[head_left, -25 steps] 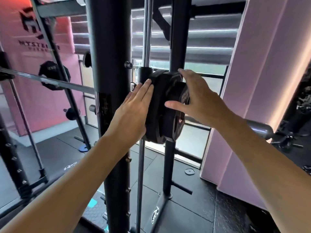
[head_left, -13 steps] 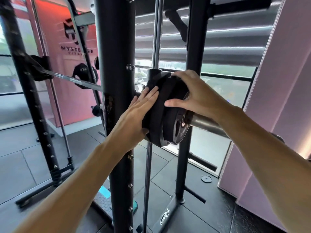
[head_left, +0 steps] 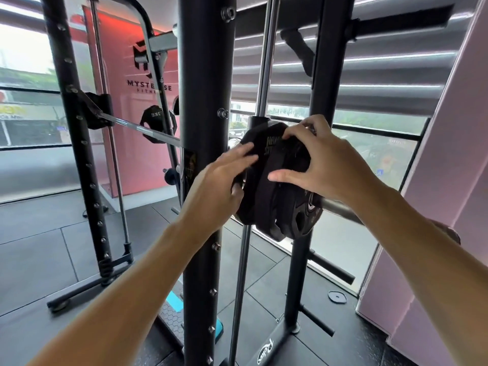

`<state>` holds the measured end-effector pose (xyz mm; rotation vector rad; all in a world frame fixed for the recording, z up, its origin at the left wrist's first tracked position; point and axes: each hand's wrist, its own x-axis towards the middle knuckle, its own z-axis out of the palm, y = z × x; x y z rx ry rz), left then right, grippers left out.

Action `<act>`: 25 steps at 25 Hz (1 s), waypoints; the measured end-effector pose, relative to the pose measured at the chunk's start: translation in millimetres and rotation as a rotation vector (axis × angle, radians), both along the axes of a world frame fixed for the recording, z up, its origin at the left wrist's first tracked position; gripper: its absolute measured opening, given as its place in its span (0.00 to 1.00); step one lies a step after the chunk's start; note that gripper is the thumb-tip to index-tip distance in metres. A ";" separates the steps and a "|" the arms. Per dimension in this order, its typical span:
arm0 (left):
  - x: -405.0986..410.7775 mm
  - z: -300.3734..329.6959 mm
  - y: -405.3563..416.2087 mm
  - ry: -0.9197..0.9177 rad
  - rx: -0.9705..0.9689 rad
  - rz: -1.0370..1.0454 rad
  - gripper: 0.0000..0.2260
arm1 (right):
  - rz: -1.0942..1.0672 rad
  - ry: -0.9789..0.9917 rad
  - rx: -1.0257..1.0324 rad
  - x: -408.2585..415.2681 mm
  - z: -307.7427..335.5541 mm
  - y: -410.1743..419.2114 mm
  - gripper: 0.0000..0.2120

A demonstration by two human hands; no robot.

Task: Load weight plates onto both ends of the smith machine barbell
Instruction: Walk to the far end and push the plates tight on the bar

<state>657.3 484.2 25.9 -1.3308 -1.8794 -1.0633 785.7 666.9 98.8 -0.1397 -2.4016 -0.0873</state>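
Black weight plates point(head_left: 274, 202) sit stacked on the near sleeve point(head_left: 340, 208) of the smith machine barbell, just right of a black upright. My left hand point(head_left: 224, 180) lies on the inner plate's left edge, fingers spread over its rim. My right hand point(head_left: 324, 165) grips the top and face of the outer plate, thumb on its front. The chrome bar point(head_left: 137, 126) runs off to the far left, where another black plate point(head_left: 158, 125) hangs on the far end.
The black upright point(head_left: 206, 154) stands directly in front of me. A chrome guide rod point(head_left: 261, 75) and a second post point(head_left: 317, 88) rise behind the plates. A small flat plate point(head_left: 337, 296) lies on the rubber floor. A pink wall point(head_left: 449, 180) closes the right side.
The view has shifted left and nearer the rack. My right hand has slid higher on the outer plate, and my left hand's fingers have spread across the inner plate's rim.
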 end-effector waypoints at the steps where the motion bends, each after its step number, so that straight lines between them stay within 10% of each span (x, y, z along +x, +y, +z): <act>1: -5.5 12.0 7.7 0.006 -0.005 0.062 0.31 | 0.023 -0.007 -0.022 -0.2 -1.1 0.5 0.44; 25: -28.8 36.0 73.3 -0.016 0.053 0.260 0.32 | 0.081 -0.007 -0.111 10.6 -22.8 9.2 0.55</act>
